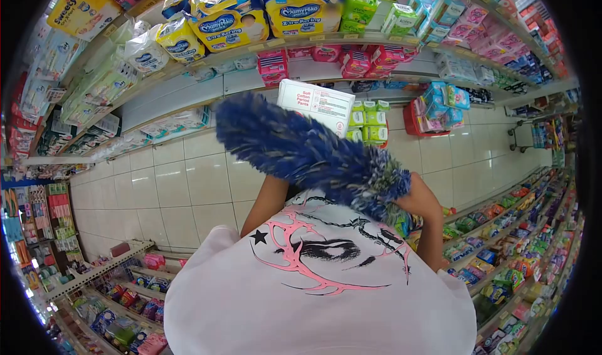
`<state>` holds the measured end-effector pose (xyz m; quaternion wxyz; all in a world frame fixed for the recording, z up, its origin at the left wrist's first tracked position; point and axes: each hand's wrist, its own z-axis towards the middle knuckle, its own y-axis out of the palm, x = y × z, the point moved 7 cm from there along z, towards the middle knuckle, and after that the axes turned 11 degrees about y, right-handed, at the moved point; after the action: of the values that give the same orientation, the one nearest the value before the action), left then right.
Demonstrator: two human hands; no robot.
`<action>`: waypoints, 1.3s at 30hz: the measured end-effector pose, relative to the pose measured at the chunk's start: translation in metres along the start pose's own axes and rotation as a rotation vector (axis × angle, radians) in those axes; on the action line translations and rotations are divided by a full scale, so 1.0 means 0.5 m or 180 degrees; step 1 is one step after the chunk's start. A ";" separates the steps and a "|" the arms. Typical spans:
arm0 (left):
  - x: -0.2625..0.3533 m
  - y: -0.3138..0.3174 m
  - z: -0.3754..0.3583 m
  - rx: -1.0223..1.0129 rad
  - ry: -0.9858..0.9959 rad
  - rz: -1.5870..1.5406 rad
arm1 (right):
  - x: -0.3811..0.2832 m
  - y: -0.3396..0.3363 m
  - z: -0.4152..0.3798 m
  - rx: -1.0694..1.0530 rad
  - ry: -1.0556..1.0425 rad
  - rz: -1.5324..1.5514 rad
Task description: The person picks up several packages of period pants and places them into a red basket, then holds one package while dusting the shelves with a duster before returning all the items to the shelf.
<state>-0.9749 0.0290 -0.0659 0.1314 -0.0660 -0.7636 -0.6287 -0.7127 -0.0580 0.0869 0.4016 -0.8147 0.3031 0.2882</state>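
My right hand [421, 198] is closed around the near end of a fluffy blue feather duster [288, 145]. The duster slants up and left across the front of my white shirt. Behind it is a white box [320, 100] of period pants, printed with red text and partly covered. My left forearm [264, 204] reaches up under the duster, which hides the hand, so I cannot tell what it holds.
Shelves ahead hold yellow diaper packs [226, 26] and pink packs [274, 66]. Green packs [375, 120] and a red basket [414, 121] of blue packs stand on the tiled floor [169, 182]. Racks of small packets [495, 254] flank me, and a cart [520, 135] is farther right.
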 end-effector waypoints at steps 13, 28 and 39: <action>0.031 0.006 -0.019 -0.0120 0.0165 0.0198 | 0.138 -0.069 0.035 0.1058 0.0396 0.0646; 0.020 0.004 -0.007 -0.0297 0.0057 0.0061 | 0.513 0.073 0.038 0.1573 0.1518 0.1851; 0.029 0.048 -0.044 -0.0430 -0.0113 -0.0119 | 0.916 0.362 0.097 -0.0016 0.3245 0.2184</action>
<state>-0.9796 0.0113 -0.0352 0.1013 -0.0716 -0.7228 -0.6799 -0.5574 -0.2272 -0.3512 0.0885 -0.7069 0.7013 -0.0243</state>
